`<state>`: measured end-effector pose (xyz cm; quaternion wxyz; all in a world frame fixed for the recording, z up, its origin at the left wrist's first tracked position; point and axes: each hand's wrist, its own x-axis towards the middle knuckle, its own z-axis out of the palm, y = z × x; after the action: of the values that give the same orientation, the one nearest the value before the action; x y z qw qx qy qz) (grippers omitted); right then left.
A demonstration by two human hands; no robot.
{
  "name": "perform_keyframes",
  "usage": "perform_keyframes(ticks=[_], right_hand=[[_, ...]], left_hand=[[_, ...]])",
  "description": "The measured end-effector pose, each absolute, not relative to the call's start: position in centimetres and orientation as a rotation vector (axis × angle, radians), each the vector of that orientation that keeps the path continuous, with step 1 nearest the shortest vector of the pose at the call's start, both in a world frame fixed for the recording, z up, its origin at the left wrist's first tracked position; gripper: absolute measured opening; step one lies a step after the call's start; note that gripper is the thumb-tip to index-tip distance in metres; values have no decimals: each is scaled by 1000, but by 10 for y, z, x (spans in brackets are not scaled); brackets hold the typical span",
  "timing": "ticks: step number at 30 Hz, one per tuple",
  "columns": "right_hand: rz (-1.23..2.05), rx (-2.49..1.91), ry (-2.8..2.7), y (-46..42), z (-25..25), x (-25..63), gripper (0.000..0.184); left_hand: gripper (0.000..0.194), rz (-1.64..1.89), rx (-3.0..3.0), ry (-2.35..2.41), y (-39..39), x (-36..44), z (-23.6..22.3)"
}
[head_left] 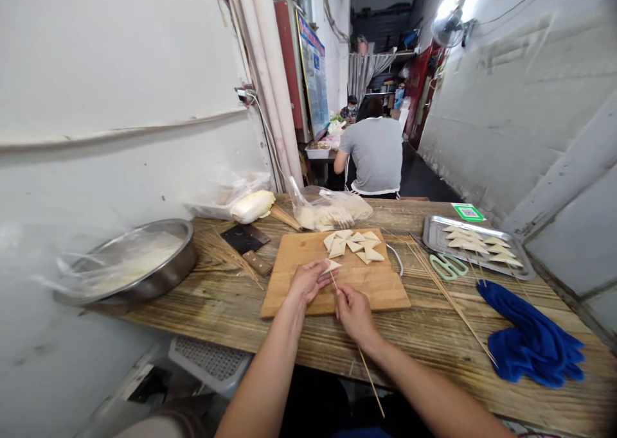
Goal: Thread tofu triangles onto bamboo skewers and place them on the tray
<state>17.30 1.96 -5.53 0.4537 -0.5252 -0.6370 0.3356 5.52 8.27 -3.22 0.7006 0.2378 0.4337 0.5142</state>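
Observation:
Above the front part of a wooden cutting board (289,258), my left hand (307,281) pinches a pale triangular slice, which looks like tofu (331,266). My right hand (355,311) is closed around a long bamboo skewer (370,380). The skewer's upper end meets the slice near my left fingertips; how far it goes in cannot be made out. Its lower end sticks out toward me past the table edge. Several more triangular slices (364,240) lie in a loose heap at the back of the board.
Right of the board are loose skewers (453,303), green-handled scissors (448,267), a metal tray (431,229) of skewered triangles and a blue cloth (535,341). On the left are a cleaver (245,237), skewers and a metal basin (190,248). A plastic bag (332,210) lies behind. A person (373,149) sits beyond.

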Motion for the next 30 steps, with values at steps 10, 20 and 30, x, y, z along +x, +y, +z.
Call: perform_keyframes(ticks=[10, 20, 30], right_hand=[[752, -1332, -1575, 26, -51, 160, 33], [714, -1386, -1585, 26, -50, 159, 30], [695, -1410, -1565, 30, -48, 156, 27]], left_hand=[[5, 1100, 558, 962, 85, 52, -33], [5, 1092, 564, 935, 83, 54, -32], [4, 1078, 576, 931, 83, 54, -32]])
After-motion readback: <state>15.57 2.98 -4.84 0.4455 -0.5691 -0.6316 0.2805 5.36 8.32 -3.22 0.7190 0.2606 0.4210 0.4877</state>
